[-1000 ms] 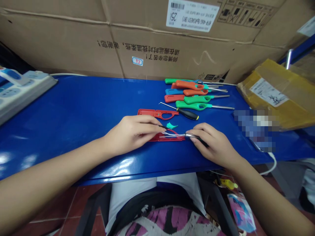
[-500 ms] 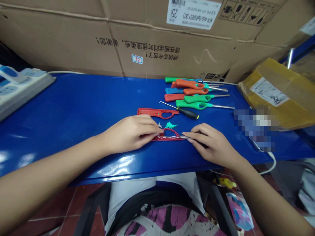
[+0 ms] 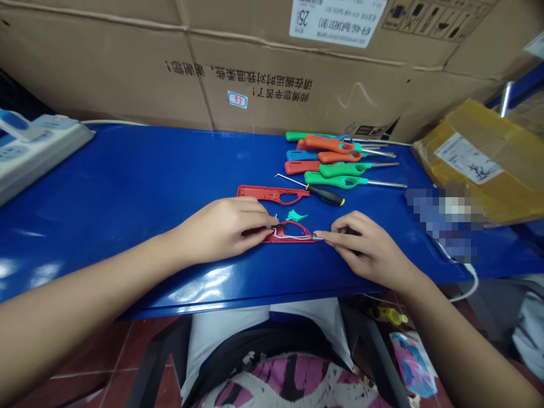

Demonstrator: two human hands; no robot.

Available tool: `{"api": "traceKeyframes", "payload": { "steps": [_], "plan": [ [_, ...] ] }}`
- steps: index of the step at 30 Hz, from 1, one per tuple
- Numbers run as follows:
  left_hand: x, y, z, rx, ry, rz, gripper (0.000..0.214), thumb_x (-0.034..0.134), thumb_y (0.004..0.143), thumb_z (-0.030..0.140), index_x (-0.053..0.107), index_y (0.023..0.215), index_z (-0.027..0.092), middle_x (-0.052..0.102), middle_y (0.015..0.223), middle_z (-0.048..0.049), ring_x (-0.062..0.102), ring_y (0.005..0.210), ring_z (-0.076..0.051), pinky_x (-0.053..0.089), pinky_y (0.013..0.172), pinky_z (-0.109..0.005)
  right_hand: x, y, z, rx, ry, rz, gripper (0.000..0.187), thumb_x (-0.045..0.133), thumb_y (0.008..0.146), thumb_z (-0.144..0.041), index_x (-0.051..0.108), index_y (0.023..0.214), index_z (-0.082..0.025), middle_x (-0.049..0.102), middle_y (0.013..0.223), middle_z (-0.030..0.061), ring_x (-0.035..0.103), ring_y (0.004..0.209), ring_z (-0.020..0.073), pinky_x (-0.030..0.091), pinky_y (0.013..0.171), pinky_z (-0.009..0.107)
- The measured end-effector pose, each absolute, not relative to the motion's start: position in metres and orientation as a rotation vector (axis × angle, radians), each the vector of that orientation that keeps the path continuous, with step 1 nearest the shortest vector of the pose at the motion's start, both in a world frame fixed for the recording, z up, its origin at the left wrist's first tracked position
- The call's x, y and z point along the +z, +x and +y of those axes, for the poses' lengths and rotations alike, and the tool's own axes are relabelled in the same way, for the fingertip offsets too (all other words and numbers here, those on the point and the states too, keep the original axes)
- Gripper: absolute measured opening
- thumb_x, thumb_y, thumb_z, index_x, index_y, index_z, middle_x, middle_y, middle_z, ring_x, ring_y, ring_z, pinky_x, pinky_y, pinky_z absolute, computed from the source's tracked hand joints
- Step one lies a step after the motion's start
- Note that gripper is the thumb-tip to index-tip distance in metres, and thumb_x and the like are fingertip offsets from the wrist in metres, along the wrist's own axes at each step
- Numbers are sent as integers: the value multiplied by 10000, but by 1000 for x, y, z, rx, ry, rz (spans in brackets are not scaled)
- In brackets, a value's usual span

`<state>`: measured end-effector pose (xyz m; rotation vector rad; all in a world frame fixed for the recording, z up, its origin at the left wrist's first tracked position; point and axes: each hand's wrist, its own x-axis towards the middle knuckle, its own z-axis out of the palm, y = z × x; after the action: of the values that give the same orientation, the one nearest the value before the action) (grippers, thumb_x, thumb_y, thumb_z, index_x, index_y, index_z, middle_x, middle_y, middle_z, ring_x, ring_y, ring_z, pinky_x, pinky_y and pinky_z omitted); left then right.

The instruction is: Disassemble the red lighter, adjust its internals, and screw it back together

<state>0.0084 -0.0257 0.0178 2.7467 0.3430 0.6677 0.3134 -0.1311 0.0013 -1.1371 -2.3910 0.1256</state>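
A red lighter half-shell point(image 3: 293, 239) lies near the table's front, with thin white wires point(image 3: 285, 236) running along it. My left hand point(image 3: 232, 229) is closed at its left end, fingertips pinching a small black part point(image 3: 276, 226) beside the wires. At the other end, my right hand point(image 3: 368, 246) has its fingertips closed on a short metal tube point(image 3: 317, 238) where the wires end. Just behind are a turquoise trigger piece point(image 3: 296, 216) and the other red half-shell point(image 3: 272, 194). A hooked pick with a black handle point(image 3: 325, 195) lies to the right of that shell.
Several assembled lighters point(image 3: 340, 161) in green, orange, red and blue lie at the back. A large cardboard box point(image 3: 127, 73) stands behind the table. To the right are a yellow-taped parcel point(image 3: 480, 164) and a blurred-out item with a white cable. A power strip point(image 3: 38, 150) sits at far left.
The small black part now shows at my left fingertips. My right fingers have shifted slightly at the metal tube. The other parts stay in place.
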Motion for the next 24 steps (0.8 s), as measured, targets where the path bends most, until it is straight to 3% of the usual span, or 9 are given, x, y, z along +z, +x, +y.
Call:
{"api": "traceKeyframes", "payload": {
  "steps": [14,24],
  "plan": [
    [17,6,-25,664,2760,345,200,595,989,202,750,1104,149,776,990,-75,727,894,-181,573,822,-287,1,314,-131,59,-1152,-2404,352,595,951,-91,713,1232,-268,649,994,71,569,879,192,495,760,365],
    [22,13,-35,808,2602,474,149,651,960,192,754,1059,151,789,947,-34,739,839,-130,556,779,-217,4,311,-131,4,-1138,-2409,310,607,942,-78,719,1209,-190,663,978,90,582,876,198,510,758,364]
  ]
}}
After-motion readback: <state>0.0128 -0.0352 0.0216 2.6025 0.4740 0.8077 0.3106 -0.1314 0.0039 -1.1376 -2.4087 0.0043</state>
